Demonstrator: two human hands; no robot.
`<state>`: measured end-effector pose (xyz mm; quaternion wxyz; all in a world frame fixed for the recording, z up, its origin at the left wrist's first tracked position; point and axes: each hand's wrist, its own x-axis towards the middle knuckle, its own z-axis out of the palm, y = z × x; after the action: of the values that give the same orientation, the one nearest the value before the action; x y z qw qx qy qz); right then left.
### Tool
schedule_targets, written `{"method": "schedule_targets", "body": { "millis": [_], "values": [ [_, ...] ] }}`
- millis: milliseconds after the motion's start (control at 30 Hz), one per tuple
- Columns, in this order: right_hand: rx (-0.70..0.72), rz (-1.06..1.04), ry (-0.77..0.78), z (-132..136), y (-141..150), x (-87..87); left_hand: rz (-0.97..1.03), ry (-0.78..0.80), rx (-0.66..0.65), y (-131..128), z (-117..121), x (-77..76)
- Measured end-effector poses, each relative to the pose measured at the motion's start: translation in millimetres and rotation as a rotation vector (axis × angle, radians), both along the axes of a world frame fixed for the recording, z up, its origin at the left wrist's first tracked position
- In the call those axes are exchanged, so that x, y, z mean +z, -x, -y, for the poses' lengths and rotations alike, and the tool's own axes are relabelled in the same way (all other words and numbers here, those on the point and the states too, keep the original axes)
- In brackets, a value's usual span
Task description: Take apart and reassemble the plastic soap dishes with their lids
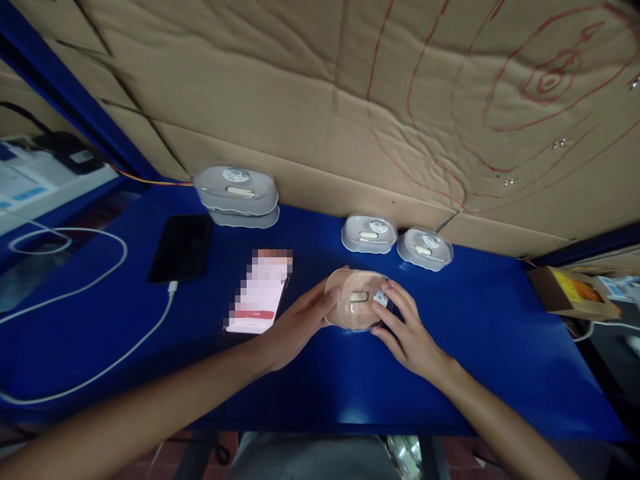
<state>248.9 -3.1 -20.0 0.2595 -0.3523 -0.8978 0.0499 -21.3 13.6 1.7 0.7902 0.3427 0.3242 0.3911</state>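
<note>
Both of my hands hold a clear oval plastic container (356, 315) just above the blue tabletop, near the middle. A small pale tab is set in its top, and a white round sticker (381, 297) shows at its right end. My left hand (313, 313) grips the left end, with the thumb on top and the other fingers partly hidden. On the right end rest the bent fingers of my right hand (407, 327), partly over the sticker. Two similar containers, one left (369, 235) and one right (426, 249), sit behind my hands.
A stack of larger clear containers (237, 197) stands by the cardboard wall (280, 87). To the left lie a black phone (181, 248) on a white cable (163, 327) and a lit phone (260, 293). An open cardboard box (560, 293) is at the right edge.
</note>
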Motion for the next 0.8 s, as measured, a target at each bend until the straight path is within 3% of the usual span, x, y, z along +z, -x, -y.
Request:
{"method": "schedule_targets", "body": {
  "millis": [233, 333, 400, 467, 533, 600, 700, 800],
  "values": [
    [-0.01, -0.022, 0.066, 1, 3, 2.7, 0.029, 0.015, -0.05, 1, -4, -1.2],
    [0.02, -0.017, 0.13, -2, -1, 9.1, -0.184, -0.034, -0.025, 1, -7, -3.4],
    [0.037, -0.009, 0.161, -5, -7, 14.1, -0.426, -0.231, 0.051, 2, -8, -7.1],
    [0.038, -0.006, 0.187, -9, -14, 18.2, -0.671, -0.552, 0.095, 1, -8, -12.2],
    [0.031, -0.003, 0.222, -13, -21, 21.4, -0.874, -0.851, 0.091, -1, -11, -16.8],
    [0.023, 0.008, 0.27, -15, -27, 25.2, -1.024, -1.054, 0.069, -5, -19, -19.0],
    [0.005, 0.029, 0.341, -17, -44, 34.2, -1.17, -1.225, 0.05, -15, -43, -15.3],
    [-0.052, 0.046, 0.381, -18, -76, 43.0, -1.307, -1.256, 0.036, -26, -78, -6.4]
  ]
}}
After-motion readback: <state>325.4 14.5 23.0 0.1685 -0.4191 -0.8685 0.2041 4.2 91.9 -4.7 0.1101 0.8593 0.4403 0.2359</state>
